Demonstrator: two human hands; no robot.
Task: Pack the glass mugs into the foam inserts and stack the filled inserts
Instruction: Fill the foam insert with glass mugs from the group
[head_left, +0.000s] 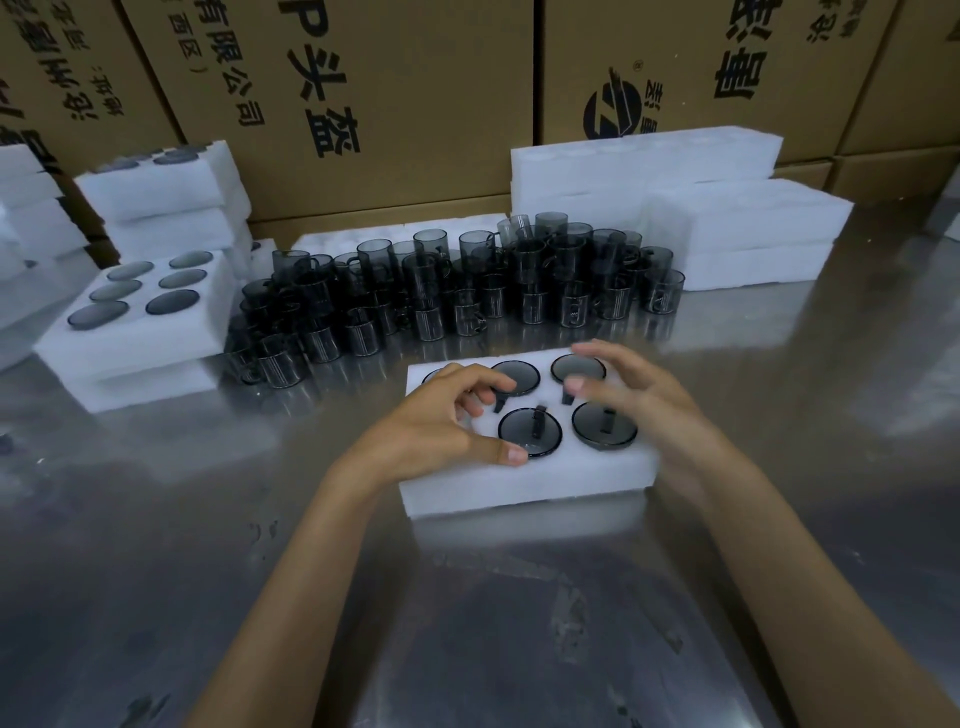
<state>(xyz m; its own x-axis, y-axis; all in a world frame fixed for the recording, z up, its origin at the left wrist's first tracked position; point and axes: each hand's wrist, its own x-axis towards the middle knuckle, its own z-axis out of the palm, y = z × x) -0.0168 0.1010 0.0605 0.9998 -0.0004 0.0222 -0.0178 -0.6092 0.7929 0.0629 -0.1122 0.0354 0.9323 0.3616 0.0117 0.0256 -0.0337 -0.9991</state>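
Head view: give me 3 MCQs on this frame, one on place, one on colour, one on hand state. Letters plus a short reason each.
1. Where are the loose glass mugs relative to the foam insert under the hands?
A. Behind it, farther from the person
B. In front of it, nearer the person
C. Stacked on top of it

2. What colour are the foam inserts?
A. Black
B. White
C. Brown

3. What is the right hand doing?
A. Gripping a loose mug
B. Lifting a cardboard box
C. Over the insert with fingers spread, holding nothing

Answers:
1 A, the mugs crowd the metal table beyond the insert.
2 B, every insert is white.
3 C, the fingers are extended above the insert's right end and nothing is in them.
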